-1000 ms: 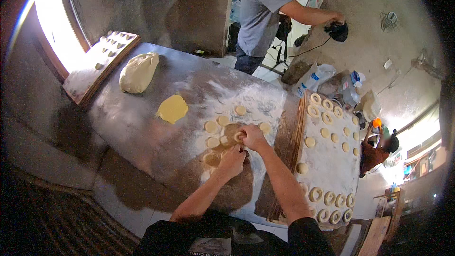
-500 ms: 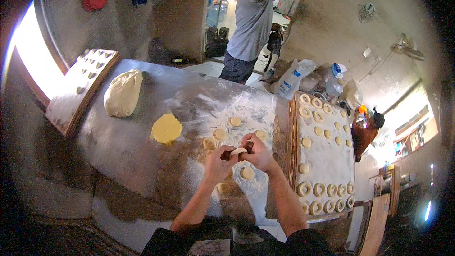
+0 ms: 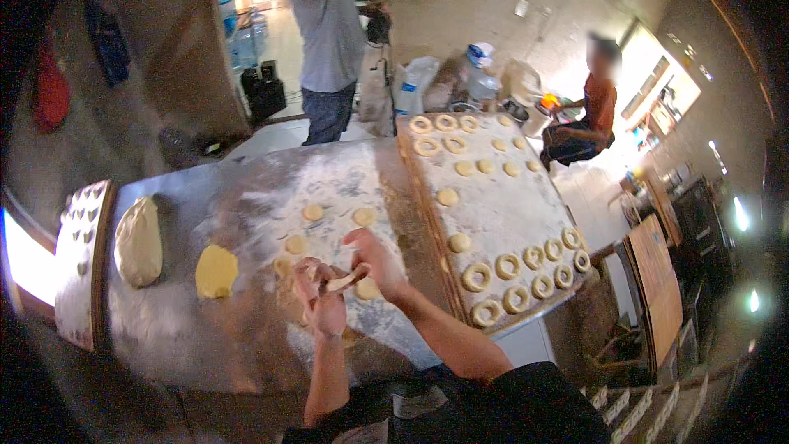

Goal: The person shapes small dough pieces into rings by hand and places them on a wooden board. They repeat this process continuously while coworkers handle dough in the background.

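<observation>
Over the floured part of the table, both hands hold one pale piece of dough (image 3: pixel 344 281), curved like a band or ring and stretched between the fingers. My left hand (image 3: pixel 323 300) is closed round its left end, and my right hand (image 3: pixel 380 265) grips the right end. Fingers hide part of its shape. Beneath and around the hands lie several small dough rounds, among them one round (image 3: pixel 313 212) farther off and another round (image 3: pixel 364 216) just beyond my right hand.
To the right, a floured board (image 3: pixel 493 222) carries dough rings (image 3: pixel 507 266) and flat rounds. At left are a yellow mass (image 3: pixel 217 271), a big dough lump (image 3: pixel 138 242) and another board (image 3: pixel 97 279). A person in grey (image 3: pixel 329 41) stands beyond the table; another person (image 3: pixel 588 107) sits at right.
The view has swung right, so the table has shifted left in the picture. The dough between my hands now shows longer, and the hands look farther apart.
</observation>
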Demonstrator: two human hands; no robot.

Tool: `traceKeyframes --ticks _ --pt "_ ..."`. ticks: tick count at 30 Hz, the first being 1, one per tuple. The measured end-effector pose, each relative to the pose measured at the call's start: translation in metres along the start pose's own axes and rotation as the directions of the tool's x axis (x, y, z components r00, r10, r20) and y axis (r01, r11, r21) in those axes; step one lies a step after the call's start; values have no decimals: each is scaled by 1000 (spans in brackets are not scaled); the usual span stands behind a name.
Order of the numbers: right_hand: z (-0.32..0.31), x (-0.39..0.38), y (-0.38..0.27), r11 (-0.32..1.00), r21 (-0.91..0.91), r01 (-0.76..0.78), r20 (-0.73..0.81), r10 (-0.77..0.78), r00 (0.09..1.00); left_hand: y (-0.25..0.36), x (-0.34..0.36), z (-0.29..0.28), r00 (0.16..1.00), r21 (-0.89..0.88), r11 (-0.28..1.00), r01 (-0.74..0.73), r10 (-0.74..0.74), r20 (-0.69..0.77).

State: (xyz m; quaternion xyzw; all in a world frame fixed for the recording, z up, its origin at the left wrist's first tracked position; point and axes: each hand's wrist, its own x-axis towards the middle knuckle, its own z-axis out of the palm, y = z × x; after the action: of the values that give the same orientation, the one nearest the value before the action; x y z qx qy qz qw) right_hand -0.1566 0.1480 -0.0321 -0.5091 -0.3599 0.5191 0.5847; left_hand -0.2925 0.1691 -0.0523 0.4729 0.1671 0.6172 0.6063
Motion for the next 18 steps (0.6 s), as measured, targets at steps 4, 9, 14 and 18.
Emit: traceKeyframes --ticks 4,9,14,18 --pt "-11 -27 -20 986 -121 116 223 -87 971 -14 -5 25 995 397 917 41 -1 -100" --pt "-69 -58 -46 944 327 -45 313 -63 948 -35 -22 73 998 774 630 -66 31 59" --pt "-136 -81 -63 790 -376 484 157 -460 874 -46 -41 151 980 657 754 -25 -111 164" --pt "-194 -103 -80 985 63 162 12 -163 987 -66 -42 210 977 619 780 -89 -52 206"
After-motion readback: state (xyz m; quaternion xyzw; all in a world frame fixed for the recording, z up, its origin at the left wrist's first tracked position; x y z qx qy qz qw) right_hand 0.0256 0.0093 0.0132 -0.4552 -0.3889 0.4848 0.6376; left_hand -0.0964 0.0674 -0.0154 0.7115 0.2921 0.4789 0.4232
